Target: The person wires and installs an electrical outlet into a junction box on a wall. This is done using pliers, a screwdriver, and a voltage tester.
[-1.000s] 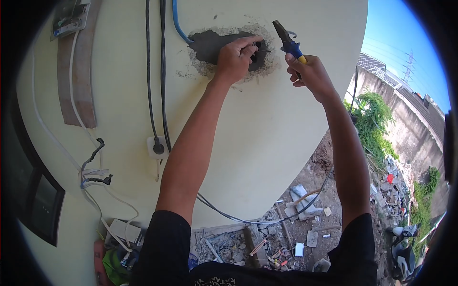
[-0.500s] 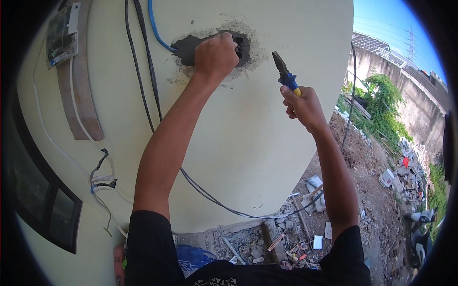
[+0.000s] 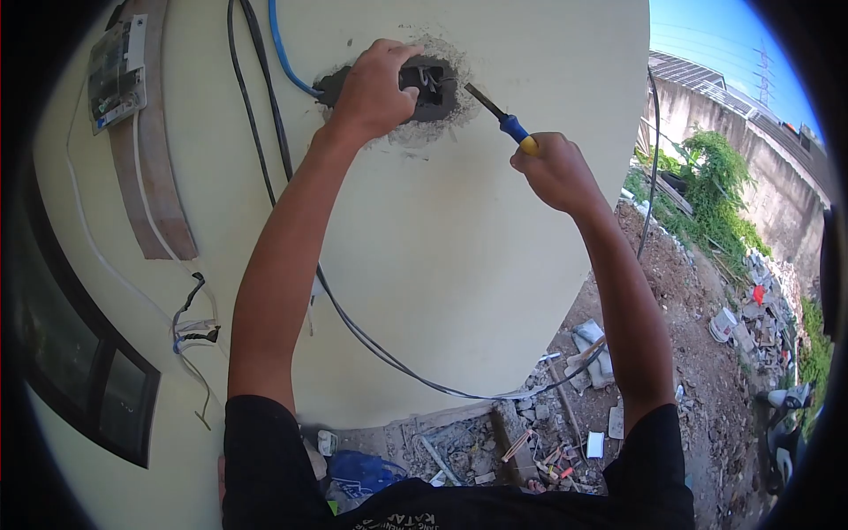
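My left hand (image 3: 378, 87) rests at the wall box, thumb and fingers spread apart around its left side, with nothing seen in its grip. Inside the dark recessed box (image 3: 436, 99), short grey wires (image 3: 430, 79) stick out. Fresh dark mortar surrounds the box, and a blue conduit (image 3: 283, 53) enters at its left. My right hand (image 3: 553, 171) is wrapped round the blue and yellow handles of pliers (image 3: 505, 118). Their jaws point up and left, a little right of the box, and are seen edge-on.
Black cables (image 3: 353, 331) hang down the wall and loop to the right. An open meter-like unit (image 3: 118, 75) is mounted on a board at upper left, above loose white wires. A dark-framed window (image 3: 88, 380) is at lower left. Rubble (image 3: 468, 446) covers the ground below.
My left hand has opened from a closed pinch and shifted left, uncovering the box and its wires. The pliers have moved left toward the box and turned edge-on.
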{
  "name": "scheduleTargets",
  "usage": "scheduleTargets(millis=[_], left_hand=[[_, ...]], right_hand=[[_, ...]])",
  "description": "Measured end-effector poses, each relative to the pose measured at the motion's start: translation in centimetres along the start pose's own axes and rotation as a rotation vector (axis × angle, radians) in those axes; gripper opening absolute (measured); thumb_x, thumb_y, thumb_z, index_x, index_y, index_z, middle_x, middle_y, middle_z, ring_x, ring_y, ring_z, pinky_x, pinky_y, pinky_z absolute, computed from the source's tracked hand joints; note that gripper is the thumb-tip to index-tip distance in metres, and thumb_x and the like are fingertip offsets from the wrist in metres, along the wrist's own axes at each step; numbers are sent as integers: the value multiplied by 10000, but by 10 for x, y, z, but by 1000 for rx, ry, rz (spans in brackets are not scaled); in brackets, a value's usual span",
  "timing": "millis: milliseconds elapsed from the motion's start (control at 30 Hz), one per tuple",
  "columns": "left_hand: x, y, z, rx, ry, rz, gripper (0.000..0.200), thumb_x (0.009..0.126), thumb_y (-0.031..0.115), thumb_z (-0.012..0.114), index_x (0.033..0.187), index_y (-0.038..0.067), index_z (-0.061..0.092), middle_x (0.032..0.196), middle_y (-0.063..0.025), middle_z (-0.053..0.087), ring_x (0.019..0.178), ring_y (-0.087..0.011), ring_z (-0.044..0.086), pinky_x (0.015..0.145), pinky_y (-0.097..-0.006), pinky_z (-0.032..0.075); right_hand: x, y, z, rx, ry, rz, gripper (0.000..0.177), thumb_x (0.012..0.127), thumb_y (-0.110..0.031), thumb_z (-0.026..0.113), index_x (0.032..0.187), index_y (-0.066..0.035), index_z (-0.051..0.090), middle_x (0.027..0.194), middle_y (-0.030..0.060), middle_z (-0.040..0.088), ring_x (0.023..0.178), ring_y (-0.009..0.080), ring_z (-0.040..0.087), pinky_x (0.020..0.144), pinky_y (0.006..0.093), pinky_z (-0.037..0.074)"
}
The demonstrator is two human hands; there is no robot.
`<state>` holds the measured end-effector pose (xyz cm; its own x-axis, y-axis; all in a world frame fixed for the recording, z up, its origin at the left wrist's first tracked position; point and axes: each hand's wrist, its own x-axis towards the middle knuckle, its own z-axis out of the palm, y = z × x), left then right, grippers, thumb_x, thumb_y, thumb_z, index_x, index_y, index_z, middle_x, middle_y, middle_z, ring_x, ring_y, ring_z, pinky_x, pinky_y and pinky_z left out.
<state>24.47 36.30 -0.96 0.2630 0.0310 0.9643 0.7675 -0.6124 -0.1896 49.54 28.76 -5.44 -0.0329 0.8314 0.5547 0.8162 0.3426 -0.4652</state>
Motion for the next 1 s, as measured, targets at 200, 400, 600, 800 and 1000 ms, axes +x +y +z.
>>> scheduleTargets(millis=[200, 400, 600, 800, 1000], left_hand=[[-9, -11, 45, -683, -256, -455, 186, 906, 154, 705, 1067, 63, 717, 855, -33, 687, 661, -89, 597, 638, -255, 515], [-10, -14, 59, -733, -187, -380, 199, 933, 218, 694, 1042, 52, 715, 756, -1, 648, 628, -60, 568, 564, -235, 494], [-11, -16, 67, -624, -103, -266, 196, 939, 213, 683, 1053, 55, 705, 785, -1, 656, 630, -64, 572, 552, -236, 509], [-11, -18, 73, -705, -79, -253, 217, 955, 225, 660, 1104, 73, 700, 919, -23, 693, 706, -73, 604, 536, -232, 516], [-12, -17, 73, -691, -89, -285, 226, 956, 237, 660, 1114, 80, 701, 912, -19, 692, 720, -69, 601, 541, -231, 510]], right_hand=[[16, 10, 27, -145, 154, -174, 182, 808, -51, 516, 834, 90, 629, 919, 300, 609, 905, 431, 605, 842, 514, 476], [26, 7, 25, -217, 210, -242, 179, 814, -43, 521, 871, 92, 624, 918, 292, 601, 886, 443, 595, 830, 522, 477], [29, -2, 20, -272, 220, -231, 171, 823, -32, 527, 887, 91, 627, 910, 278, 593, 878, 417, 596, 809, 507, 483], [32, 3, 16, -311, 257, -284, 201, 835, -23, 529, 942, 99, 648, 886, 250, 595, 866, 385, 607, 810, 482, 495], [33, 3, 14, -355, 301, -332, 200, 841, 2, 526, 956, 108, 651, 876, 244, 596, 816, 364, 608, 786, 472, 506]])
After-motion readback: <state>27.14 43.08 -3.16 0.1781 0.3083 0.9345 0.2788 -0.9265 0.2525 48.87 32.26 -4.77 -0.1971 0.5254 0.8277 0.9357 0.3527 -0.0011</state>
